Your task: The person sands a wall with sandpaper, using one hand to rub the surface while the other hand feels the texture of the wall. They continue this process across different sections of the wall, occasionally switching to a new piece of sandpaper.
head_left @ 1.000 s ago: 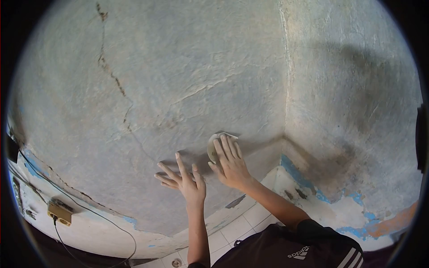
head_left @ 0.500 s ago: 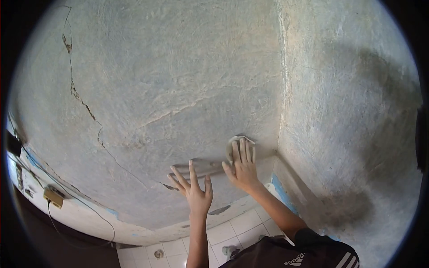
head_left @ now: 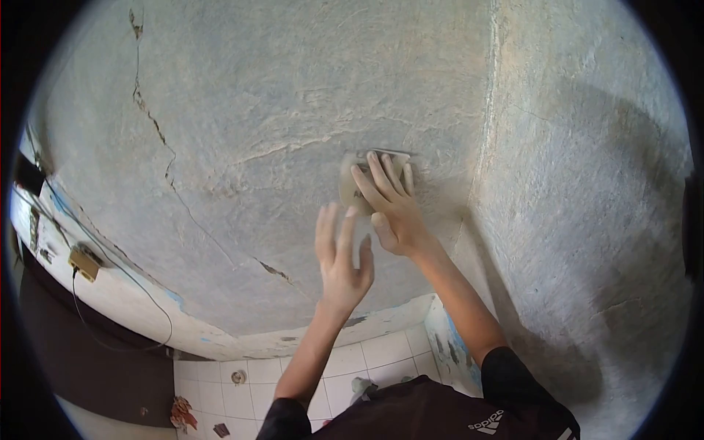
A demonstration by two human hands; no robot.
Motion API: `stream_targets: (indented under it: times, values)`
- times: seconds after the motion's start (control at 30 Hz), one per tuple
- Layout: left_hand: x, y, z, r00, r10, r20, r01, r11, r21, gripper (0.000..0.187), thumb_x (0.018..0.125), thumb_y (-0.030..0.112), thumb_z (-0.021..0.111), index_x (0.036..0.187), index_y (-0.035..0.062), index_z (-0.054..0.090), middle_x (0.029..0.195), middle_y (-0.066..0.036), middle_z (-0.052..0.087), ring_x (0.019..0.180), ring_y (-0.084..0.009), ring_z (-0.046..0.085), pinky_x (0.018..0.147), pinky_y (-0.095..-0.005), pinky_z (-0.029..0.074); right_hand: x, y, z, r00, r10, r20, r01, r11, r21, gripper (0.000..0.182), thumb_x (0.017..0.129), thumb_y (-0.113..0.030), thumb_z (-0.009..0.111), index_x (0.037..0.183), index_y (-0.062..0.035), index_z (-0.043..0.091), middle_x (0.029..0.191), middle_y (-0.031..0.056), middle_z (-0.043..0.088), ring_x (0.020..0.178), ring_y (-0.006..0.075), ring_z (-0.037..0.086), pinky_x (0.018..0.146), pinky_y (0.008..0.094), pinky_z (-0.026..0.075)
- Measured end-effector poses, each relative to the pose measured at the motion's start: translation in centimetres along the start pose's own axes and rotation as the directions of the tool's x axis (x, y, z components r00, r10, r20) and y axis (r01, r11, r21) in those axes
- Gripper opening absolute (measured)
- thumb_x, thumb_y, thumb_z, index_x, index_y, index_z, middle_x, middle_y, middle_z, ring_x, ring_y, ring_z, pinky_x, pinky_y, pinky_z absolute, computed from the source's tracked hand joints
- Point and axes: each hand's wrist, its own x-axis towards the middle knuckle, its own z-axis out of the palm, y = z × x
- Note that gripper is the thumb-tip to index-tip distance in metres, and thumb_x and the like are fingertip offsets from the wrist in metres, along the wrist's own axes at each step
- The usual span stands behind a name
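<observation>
My right hand lies with its fingers over a tan sheet of sandpaper, holding it against the rough grey wall. Dark print shows on the back of the sheet, and its upper edge curls above my fingertips. Below and to the left is my left hand, open and a little blurred. Its fingers point up near the wall and grip nothing.
A jagged crack runs down the wall on the left, with a broken patch lower down. A side wall meets it at the right corner. A yellowish socket box with cables hangs at left, above white floor tiles.
My right hand and the sandpaper have moved up the wall. My left hand has shifted up and right, closer to the right hand, and the view has shifted slightly.
</observation>
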Motion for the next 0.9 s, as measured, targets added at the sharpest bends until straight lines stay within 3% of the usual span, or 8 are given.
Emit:
stream_targets:
  times: [0.1, 0.2, 0.3, 0.37, 0.43, 0.5, 0.67, 0.9]
  values:
    - [1.0, 0.7, -0.1, 0.99, 0.142, 0.025, -0.142, 0.99, 0.02, 0.076, 0.08, -0.008, 0.07, 0.149, -0.0015, 0.039, 0.152, -0.023, 0.04, 0.145, -0.0442, 0.033, 0.117, -0.051, 0.031, 2.4, -1.0, -0.8, 0.995, -0.095, -0.015, 0.097, 0.982, 0.16, 0.081, 0.104, -0.062, 0.01, 0.156, -0.0062, 0.037, 0.16, 0.0212, 0.035, 0.149, 0.0426, 0.028, 0.119, 0.0647, 0.007]
    - [1.4, -0.2, -0.3, 0.997, -0.003, 0.083, -0.014, 0.978, 0.207, 0.078, 0.082, 0.001, 0.071, 0.152, -0.0008, 0.036, 0.149, -0.02, 0.045, 0.138, -0.0423, 0.041, 0.112, -0.0505, 0.034, 3.5, -2.1, 0.0, 0.99, -0.108, -0.086, 0.137, 0.85, 0.509, 0.088, 0.103, -0.064, 0.014, 0.153, 0.0052, 0.035, 0.158, 0.0217, 0.038, 0.151, 0.0395, 0.028, 0.121, 0.0608, 0.007]
    - [1.7, -1.3, -0.9, 0.985, -0.144, 0.097, 0.088, 0.896, 0.436, 0.074, 0.088, 0.013, 0.07, 0.154, 0.0072, 0.037, 0.149, -0.017, 0.043, 0.13, -0.0371, 0.045, 0.106, -0.0491, 0.033, 4.0, -3.0, 0.9, 0.987, -0.124, -0.098, 0.158, 0.779, 0.606, 0.089, 0.103, -0.065, 0.017, 0.152, 0.0071, 0.035, 0.157, 0.0232, 0.039, 0.151, 0.0396, 0.028, 0.122, 0.0575, 0.009]
    - [1.8, -1.7, -1.4, 0.974, -0.209, 0.084, 0.14, 0.855, 0.499, 0.074, 0.086, 0.017, 0.072, 0.152, 0.0093, 0.04, 0.146, -0.013, 0.045, 0.125, -0.0306, 0.042, 0.1, -0.0475, 0.03, 4.1, -3.3, 1.7, 0.984, -0.137, -0.112, 0.177, 0.771, 0.612, 0.089, 0.103, -0.065, 0.019, 0.151, 0.008, 0.036, 0.157, 0.0236, 0.04, 0.15, 0.0397, 0.03, 0.122, 0.0563, 0.011]
    - [2.2, -2.3, -1.4, 0.959, -0.271, 0.085, 0.195, 0.845, 0.497, 0.072, 0.09, 0.025, 0.068, 0.153, 0.0085, 0.037, 0.148, -0.015, 0.041, 0.13, -0.0335, 0.038, 0.106, -0.0506, 0.025, 4.5, -3.4, 2.4, 0.98, -0.156, -0.124, 0.2, 0.759, 0.619, 0.089, 0.103, -0.065, 0.021, 0.151, 0.0088, 0.037, 0.156, 0.024, 0.041, 0.149, 0.0398, 0.032, 0.122, 0.0551, 0.013]
    - [2.9, -3.4, -1.1, 0.995, -0.085, -0.053, 0.1, 0.782, 0.615, 0.069, 0.088, 0.026, 0.071, 0.148, 0.0064, 0.045, 0.143, -0.009, 0.046, 0.123, -0.0282, 0.039, 0.097, -0.0456, 0.027, 4.8, -3.5, 3.0, 0.965, -0.212, -0.154, 0.261, 0.751, 0.607, 0.086, 0.104, -0.063, 0.025, 0.15, 0.0079, 0.038, 0.153, 0.0235, 0.043, 0.146, 0.04, 0.036, 0.122, 0.0528, 0.017]
    - [4.5, -4.7, -1.9, 0.998, -0.057, 0.026, 0.036, 0.862, 0.506, 0.065, 0.092, 0.023, 0.064, 0.15, 0.0027, 0.041, 0.162, -0.017, 0.033, 0.149, -0.0422, 0.028, 0.116, -0.061, 0.025, 4.9, -3.8, 3.8, 0.965, -0.179, -0.193, 0.262, 0.723, 0.639, 0.084, 0.102, -0.063, 0.032, 0.149, 0.0073, 0.04, 0.151, 0.0238, 0.045, 0.144, 0.0382, 0.039, 0.121, 0.0518, 0.02]
    - [4.3, -7.1, -1.2, 0.999, 0.013, 0.043, -0.033, 0.858, 0.513, 0.07, 0.092, 0.017, 0.062, 0.155, 0.0059, 0.034, 0.158, -0.019, 0.038, 0.147, -0.0445, 0.031, 0.119, -0.0554, 0.026, 4.4, -3.5, 4.1, 0.949, -0.092, -0.301, 0.267, 0.741, 0.616, 0.078, 0.103, -0.059, 0.033, 0.144, 0.006, 0.047, 0.145, 0.0239, 0.052, 0.142, 0.0386, 0.043, 0.119, 0.0512, 0.026]
